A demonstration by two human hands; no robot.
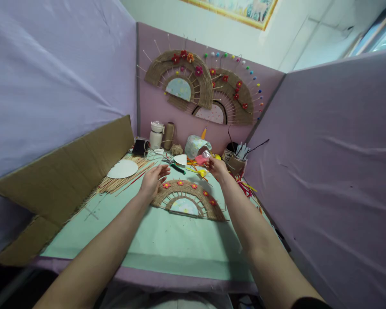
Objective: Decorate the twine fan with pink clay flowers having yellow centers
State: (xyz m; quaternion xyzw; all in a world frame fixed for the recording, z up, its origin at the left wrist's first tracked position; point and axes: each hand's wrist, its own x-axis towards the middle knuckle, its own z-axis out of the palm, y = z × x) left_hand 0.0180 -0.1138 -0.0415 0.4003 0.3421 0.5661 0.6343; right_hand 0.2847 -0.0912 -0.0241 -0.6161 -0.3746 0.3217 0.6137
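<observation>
My right hand (217, 166) pinches a small clear plastic bag (202, 159) with something pinkish red in it, at the back of the table. To the left, my left hand (154, 179) has its fingers stretched out, with nothing visible in them. It hovers by the upper left edge of a half-round twine fan (157, 198); I cannot tell if it touches. Red felt-like flowers with yellow centres run along the fan's curved band, and its middle is a pale patterned half-disc (184, 206). The fan lies flat on the green table cover.
Behind the hands are green-handled pliers (178, 169), a white paper piece (180, 160), a white jar (156, 134) and a twine spool (169, 135). Thin sticks (116, 182) and a white oval (122, 169) lie left, beside a cardboard wall (67, 171). Finished fans (180, 77) hang behind.
</observation>
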